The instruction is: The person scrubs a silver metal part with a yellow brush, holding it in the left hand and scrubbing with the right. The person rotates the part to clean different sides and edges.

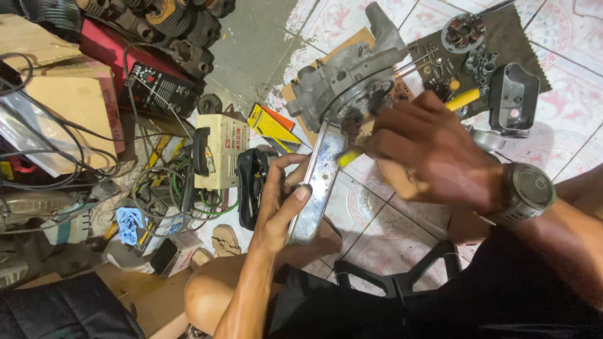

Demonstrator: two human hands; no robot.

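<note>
Fingers gripping metal bar, right hand blurred

Engine casing: dull grey. Metal bar: silver, brown-speckled. Screwdriver handle: yellow. Floor tiles: white, pink floral pattern. Power unit: cream, black handle. Cloth: blue. Wristwatch: grey.
</note>
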